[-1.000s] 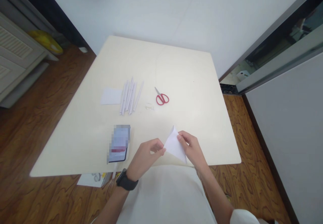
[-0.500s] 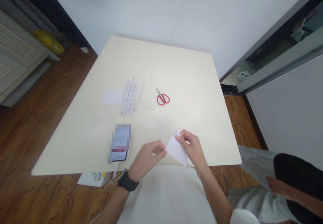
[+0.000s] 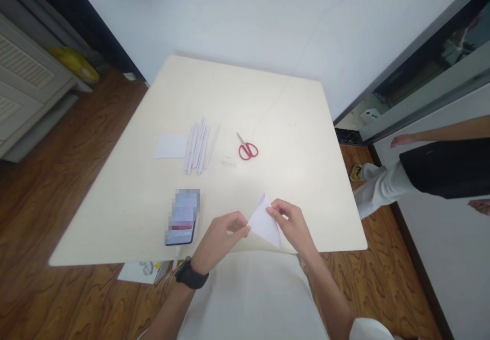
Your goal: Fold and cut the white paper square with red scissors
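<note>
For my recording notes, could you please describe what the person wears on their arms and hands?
The left hand is bare, with a black watch on its wrist. The right hand and forearm are bare; a white short sleeve shows at the upper arm. No gloves or rings visible.

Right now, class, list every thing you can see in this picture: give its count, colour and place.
Table: one, cream, centre.
Rolled paper sticks: several, white, mid-table.
Paper sheet: one, white, left of the sticks.
Scissors: one, red-handled, right of the sticks.
Phone: one, dark-cased, near edge.
Folded paper: one, white, between both hands.
Passer-by: one, black and white clothes, right.
Watch: one, black, left wrist.
Left hand: pinching the paper.
Right hand: pinching the paper.
</note>
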{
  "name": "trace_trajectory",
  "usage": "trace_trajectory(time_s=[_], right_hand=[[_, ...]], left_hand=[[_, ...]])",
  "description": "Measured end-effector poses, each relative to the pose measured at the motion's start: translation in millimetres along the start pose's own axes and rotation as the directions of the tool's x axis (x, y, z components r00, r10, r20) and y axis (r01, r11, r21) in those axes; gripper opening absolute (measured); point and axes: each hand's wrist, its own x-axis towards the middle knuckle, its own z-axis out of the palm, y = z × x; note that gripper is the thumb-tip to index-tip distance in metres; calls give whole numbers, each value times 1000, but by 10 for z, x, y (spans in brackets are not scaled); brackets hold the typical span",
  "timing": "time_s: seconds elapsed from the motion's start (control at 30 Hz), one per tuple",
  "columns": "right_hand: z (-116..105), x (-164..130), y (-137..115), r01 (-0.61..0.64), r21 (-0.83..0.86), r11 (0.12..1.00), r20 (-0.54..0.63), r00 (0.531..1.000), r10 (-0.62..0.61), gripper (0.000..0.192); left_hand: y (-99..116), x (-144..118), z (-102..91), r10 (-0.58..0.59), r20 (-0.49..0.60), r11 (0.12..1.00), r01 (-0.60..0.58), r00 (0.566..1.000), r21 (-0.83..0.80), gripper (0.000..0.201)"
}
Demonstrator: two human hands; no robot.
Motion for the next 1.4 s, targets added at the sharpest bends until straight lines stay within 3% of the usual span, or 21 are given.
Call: trace_trajectory(time_s=[0.47, 0.73, 1.4], right_hand=[[33, -5, -24, 15, -8, 1000, 9, 1000, -15, 26], [49, -17, -17, 47, -26, 999, 52, 998, -46, 24], [126, -1, 7, 57, -1, 998, 153, 987, -56, 23]], left_hand=[[-131, 23, 73, 25, 70, 999, -28, 997, 46, 12], [-47, 37, 119, 56, 133, 998, -56, 990, -6, 11], [-83, 46, 126, 51, 98, 993, -61, 994, 101, 11]])
